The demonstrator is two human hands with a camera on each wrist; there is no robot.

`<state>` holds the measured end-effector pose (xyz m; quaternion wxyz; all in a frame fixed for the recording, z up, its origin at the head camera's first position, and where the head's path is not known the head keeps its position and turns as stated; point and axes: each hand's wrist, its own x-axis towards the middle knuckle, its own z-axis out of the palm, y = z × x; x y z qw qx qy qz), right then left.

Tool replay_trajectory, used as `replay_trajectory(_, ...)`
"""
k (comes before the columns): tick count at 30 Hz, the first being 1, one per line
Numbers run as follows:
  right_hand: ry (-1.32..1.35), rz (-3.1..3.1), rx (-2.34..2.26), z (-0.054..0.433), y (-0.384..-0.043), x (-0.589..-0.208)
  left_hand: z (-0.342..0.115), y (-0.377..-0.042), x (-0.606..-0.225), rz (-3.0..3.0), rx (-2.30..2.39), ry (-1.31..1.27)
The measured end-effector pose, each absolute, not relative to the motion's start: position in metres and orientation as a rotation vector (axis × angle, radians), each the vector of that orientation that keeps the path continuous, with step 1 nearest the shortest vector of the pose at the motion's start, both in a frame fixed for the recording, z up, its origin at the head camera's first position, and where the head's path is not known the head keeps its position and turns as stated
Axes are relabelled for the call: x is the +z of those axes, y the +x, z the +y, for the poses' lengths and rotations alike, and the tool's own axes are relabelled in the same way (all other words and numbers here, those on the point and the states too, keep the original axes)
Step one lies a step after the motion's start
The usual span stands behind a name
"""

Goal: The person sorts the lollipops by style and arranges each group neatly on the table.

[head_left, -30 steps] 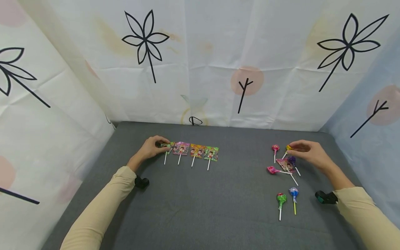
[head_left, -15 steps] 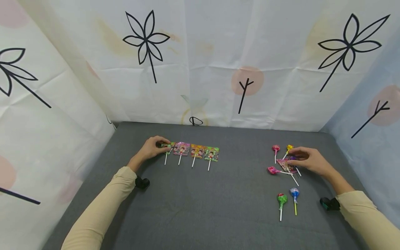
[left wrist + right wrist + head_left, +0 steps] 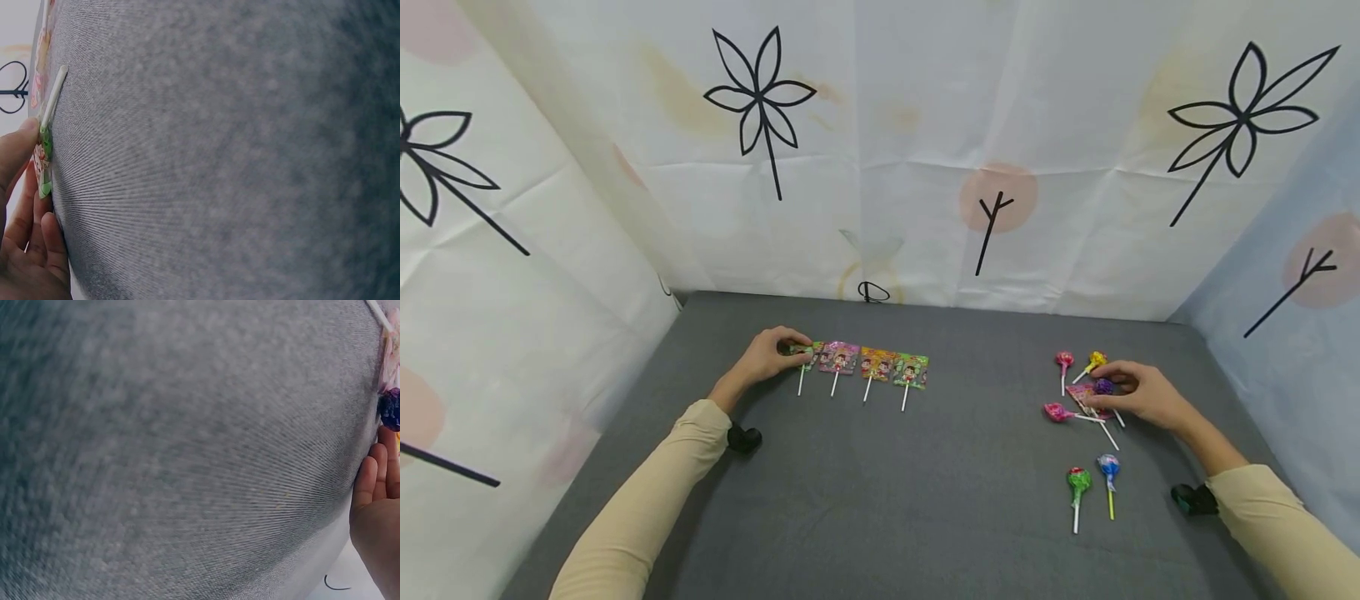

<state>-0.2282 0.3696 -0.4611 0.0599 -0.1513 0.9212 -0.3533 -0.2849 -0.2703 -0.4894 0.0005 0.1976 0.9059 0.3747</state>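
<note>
In the head view my left hand [image 3: 766, 357] is at the left end of a row of flat lollipops. It pinches the green-wrapped flat lollipop [image 3: 807, 356] between thumb and fingers; its white stick [image 3: 55, 94] shows in the left wrist view. Beside it lie a pink flat lollipop [image 3: 838, 358], an orange one [image 3: 877, 363] and another green one [image 3: 911, 371]. Over on the right, my right hand [image 3: 1150, 398] has thumb and fingers apart on either side of a round purple lollipop [image 3: 1103, 387]. That purple lollipop lies against a pink flat lollipop [image 3: 1081, 395], partly covered.
Near the right hand lie a yellow lollipop [image 3: 1097, 360], a pink-red lollipop [image 3: 1064, 358] and a magenta lollipop [image 3: 1057, 412]. Closer to the front are a green round lollipop [image 3: 1078, 480] and a blue one [image 3: 1108, 467]. Patterned cloth walls [image 3: 910, 83] border the grey table [image 3: 880, 500].
My right hand has moved from the yellow lollipop down toward the purple one, its fingers now around it. My left hand stays at the green flat lollipop. The head view has shifted slightly.
</note>
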Motion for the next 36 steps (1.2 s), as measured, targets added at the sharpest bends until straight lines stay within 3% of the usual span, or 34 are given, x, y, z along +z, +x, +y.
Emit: replay_trajectory(36,-0.621,2.701,-1.004,0.3671,-0.237,-0.462,-0.2694,-0.2868,-0.4904,2.836,1.209,0.636)
